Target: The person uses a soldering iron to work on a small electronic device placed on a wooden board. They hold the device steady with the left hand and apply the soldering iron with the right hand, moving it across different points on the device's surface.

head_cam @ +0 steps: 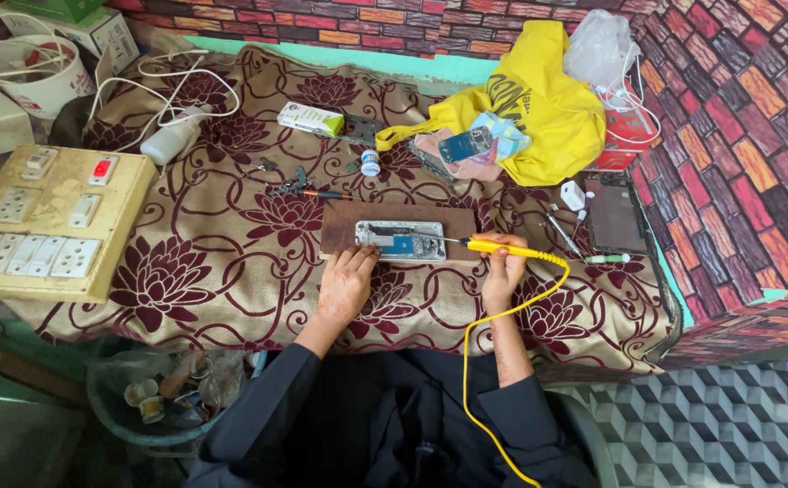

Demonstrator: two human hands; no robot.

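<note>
Right hand (502, 268) grips yellow soldering iron (502, 247) — tip over opened phone (401, 241).

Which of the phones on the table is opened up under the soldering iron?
The opened phone on the wooden board, steadied by the left hand; the dark phone lies untouched at right.

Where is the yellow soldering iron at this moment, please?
In the head view, the yellow soldering iron is right of centre, held in the right hand, its tip reaching left over the opened phone on the brown board.

Left hand (344, 287) lies flat, fingers forward; right hand (502, 269) is fisted.
</note>
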